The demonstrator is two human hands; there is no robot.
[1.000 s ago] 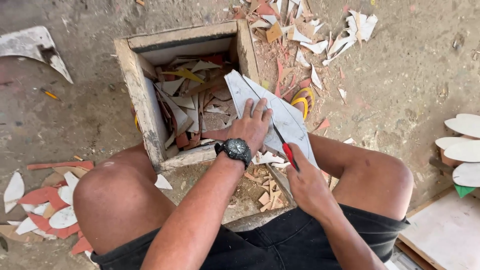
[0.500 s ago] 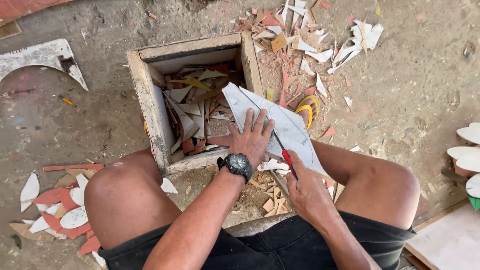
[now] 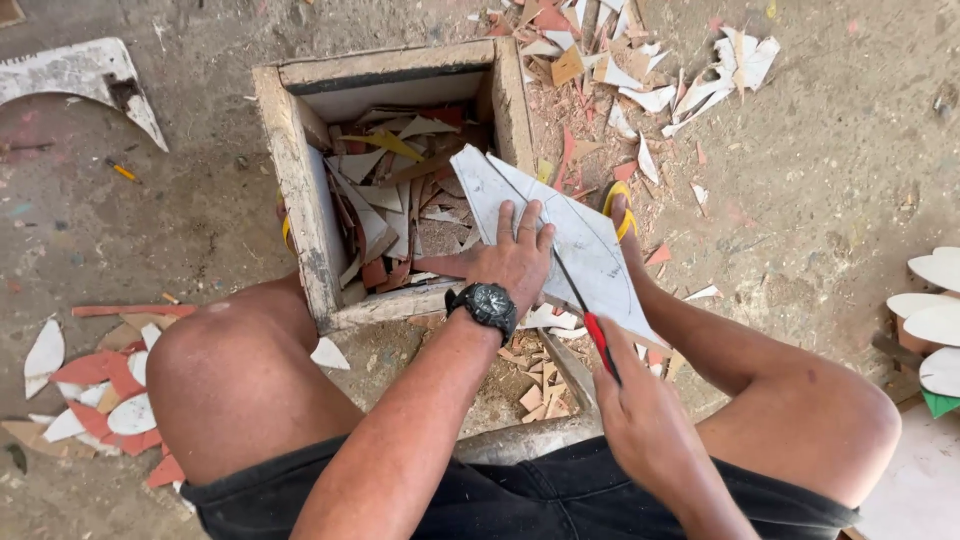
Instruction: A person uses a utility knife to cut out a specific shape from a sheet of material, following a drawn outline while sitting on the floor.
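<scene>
Left hand [image 3: 515,262] lies flat, fingers spread, pressing down a white tile [image 3: 560,235]; no closed grip, palm only. The tile rests tilted across the front right corner of a wooden box [image 3: 300,190], hanging out over the person's right leg. Right hand [image 3: 650,415] has its grip closed around a red-handled cutter [image 3: 590,320], tip on the tile face just beside the left fingers. The box holds tile offcuts [image 3: 385,210]. More shards [image 3: 640,75] litter the concrete floor [image 3: 800,170] beyond.
</scene>
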